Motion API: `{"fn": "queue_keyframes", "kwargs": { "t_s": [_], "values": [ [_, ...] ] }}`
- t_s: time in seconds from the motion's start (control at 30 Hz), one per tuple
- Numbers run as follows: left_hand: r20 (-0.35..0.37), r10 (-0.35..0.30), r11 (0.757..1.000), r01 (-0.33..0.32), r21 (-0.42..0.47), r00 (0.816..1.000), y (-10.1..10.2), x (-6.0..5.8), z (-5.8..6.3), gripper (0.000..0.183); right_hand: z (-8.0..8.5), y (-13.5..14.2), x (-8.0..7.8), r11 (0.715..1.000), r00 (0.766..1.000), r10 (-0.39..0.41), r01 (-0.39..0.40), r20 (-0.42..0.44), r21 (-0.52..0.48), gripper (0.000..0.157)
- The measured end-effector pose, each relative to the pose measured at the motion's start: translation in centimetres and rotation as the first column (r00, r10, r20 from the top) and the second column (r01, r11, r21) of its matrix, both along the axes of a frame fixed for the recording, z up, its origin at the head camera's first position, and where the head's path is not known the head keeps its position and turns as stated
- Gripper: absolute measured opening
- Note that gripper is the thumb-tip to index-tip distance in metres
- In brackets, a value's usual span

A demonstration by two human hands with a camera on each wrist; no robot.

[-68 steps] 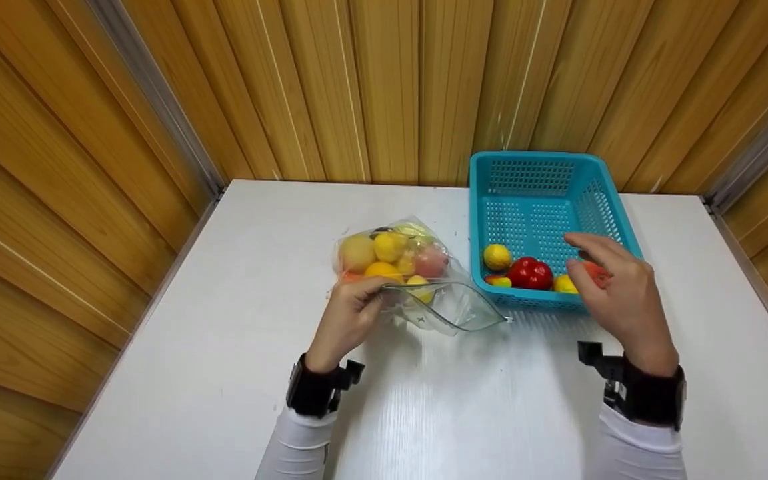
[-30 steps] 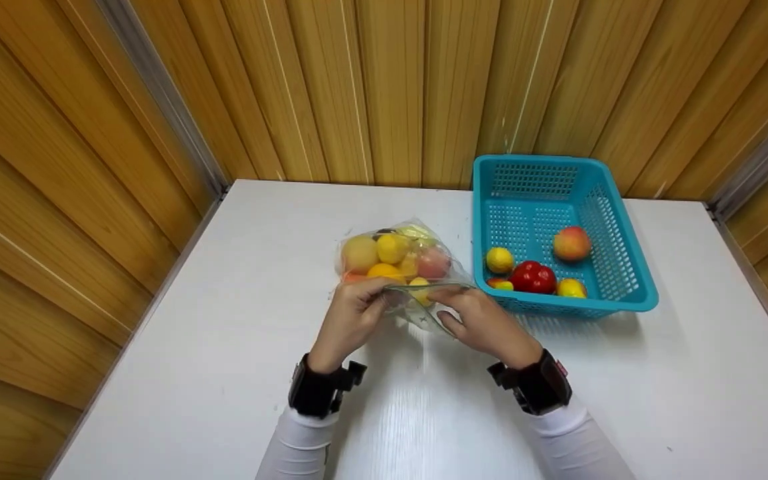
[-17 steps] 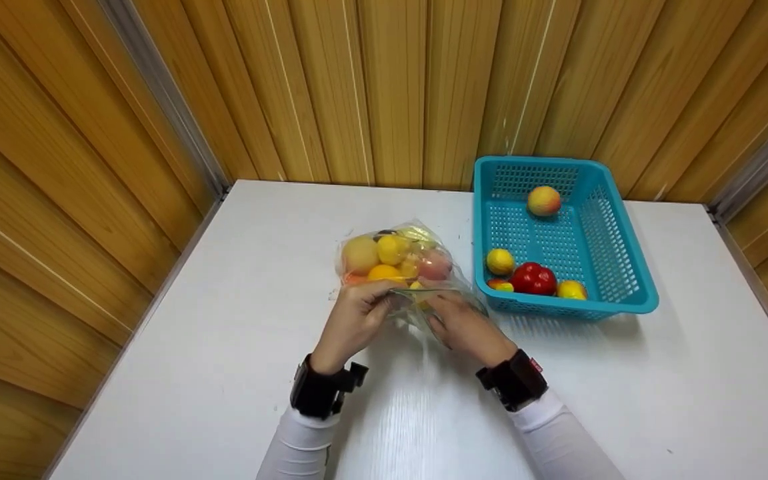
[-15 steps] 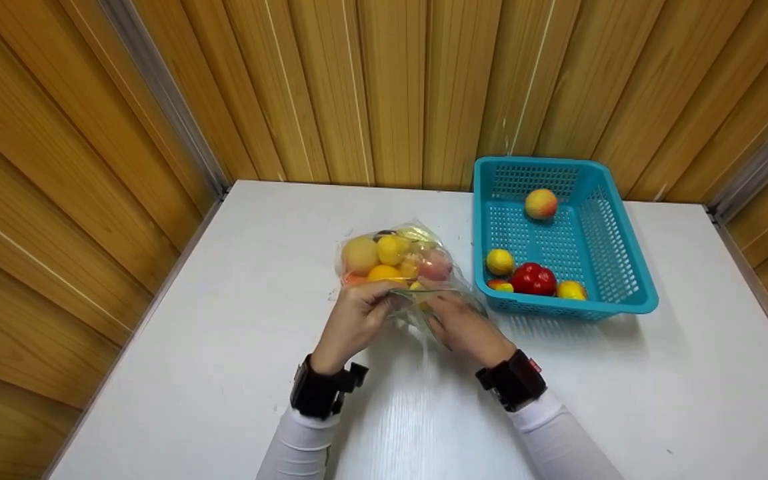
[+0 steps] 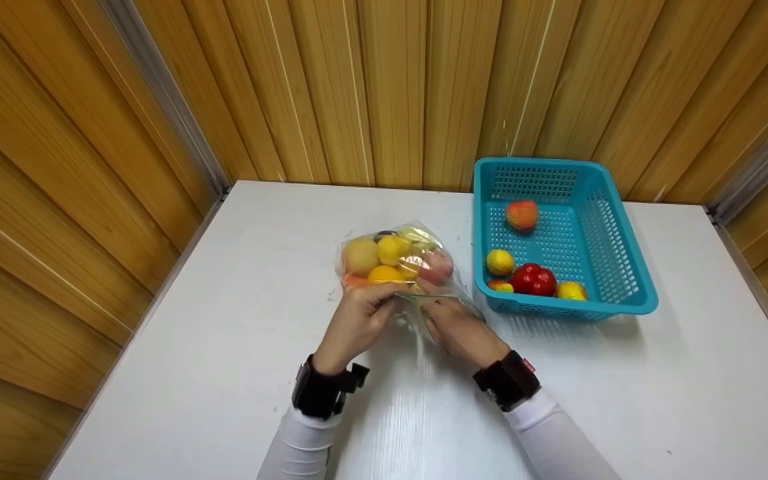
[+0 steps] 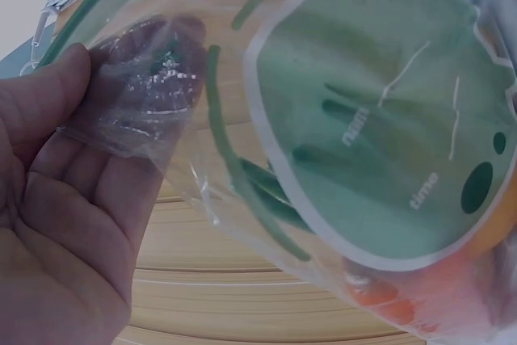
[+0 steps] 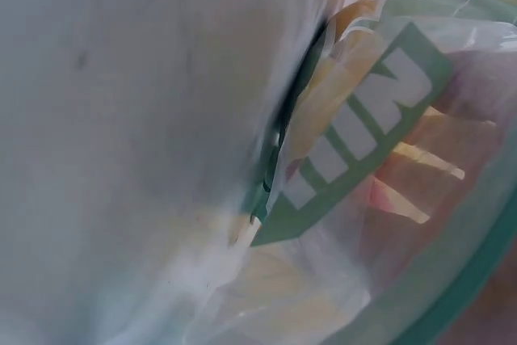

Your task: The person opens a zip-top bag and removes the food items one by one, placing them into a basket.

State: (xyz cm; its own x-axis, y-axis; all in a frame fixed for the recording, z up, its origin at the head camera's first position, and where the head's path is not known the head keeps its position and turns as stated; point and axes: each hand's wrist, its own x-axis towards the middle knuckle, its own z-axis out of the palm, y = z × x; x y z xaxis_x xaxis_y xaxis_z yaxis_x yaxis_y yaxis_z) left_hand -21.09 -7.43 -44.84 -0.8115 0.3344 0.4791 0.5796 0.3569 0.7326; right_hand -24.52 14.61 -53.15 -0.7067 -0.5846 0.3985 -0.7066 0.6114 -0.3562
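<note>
A clear zip bag (image 5: pixel 439 243) full of fruit lies mid-table. Through its plastic show a large pale yellow fruit (image 5: pixel 360 255), a lemon (image 5: pixel 393 250), an orange fruit (image 5: pixel 385 274) and a pinkish-red fruit (image 5: pixel 436 267). My left hand (image 5: pixel 356 323) pinches the bag's open edge between thumb and fingers; the left wrist view shows the hand beside a green print (image 6: pixel 363 183). My right hand (image 5: pixel 461 330) reaches into the bag's mouth from the right. Its fingers are partly covered by plastic, and whether they grip a fruit cannot be made out.
Right of the bag stands a turquoise perforated basket (image 5: pixel 631 267). Inside are a peach (image 5: pixel 521 215), a lemon (image 5: pixel 499 262), a glossy red lobed fruit (image 5: pixel 533 279), a yellow fruit (image 5: pixel 571 290) and a small red-yellow one (image 5: pixel 500 285). Wood-panelled walls (image 5: pixel 391 100) border the white table (image 5: pixel 237 280).
The right hand has gone from over the basket into the bag's mouth. Inside the basket, the peach has rolled to the back, then leftward. The left hand keeps its hold on the bag.
</note>
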Motion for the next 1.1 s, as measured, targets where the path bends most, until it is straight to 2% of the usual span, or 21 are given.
{"fn": "queue_keyframes", "kwargs": {
  "t_s": [0.23, 0.47, 0.7, 0.97, 1.1],
  "values": [
    [0.003, 0.002, 1.0, -0.002, -0.007, 1.0, -0.01, 0.03, 0.07, 0.022, 0.35, -0.11, -0.22, 0.999, 0.999, -0.034, 0.033, -0.034, -0.01, 0.038],
    [0.014, -0.003, 1.0, 0.003, -0.005, 1.0, -0.02, -0.03, -0.06, 0.021, 0.53, -0.04, -0.09, 0.998, 0.998, -0.057, 0.057, 0.025, 0.004, 0.039],
    [0.025, -0.009, 1.0, 0.009, -0.001, 1.0, -0.03, -0.04, -0.1, 0.02, 0.74, 0.16, 0.03, 0.998, 0.995, -0.065, 0.065, 0.076, 0.004, 0.046],
    [0.004, -0.023, 1.0, 0.023, 0.011, 1.0, 0.06, -0.08, -0.1, 0.019, 0.83, 0.34, 0.1, 0.995, 0.994, -0.095, 0.096, 0.049, -0.013, 0.047],
    [0.016, -0.029, 0.999, 0.029, 0.017, 0.999, 0.05, -0.05, -0.01, 0.019, 0.94, 0.44, 0.15, 0.994, 0.99, -0.102, 0.104, 0.094, -0.018, 0.05]
  ]
}}
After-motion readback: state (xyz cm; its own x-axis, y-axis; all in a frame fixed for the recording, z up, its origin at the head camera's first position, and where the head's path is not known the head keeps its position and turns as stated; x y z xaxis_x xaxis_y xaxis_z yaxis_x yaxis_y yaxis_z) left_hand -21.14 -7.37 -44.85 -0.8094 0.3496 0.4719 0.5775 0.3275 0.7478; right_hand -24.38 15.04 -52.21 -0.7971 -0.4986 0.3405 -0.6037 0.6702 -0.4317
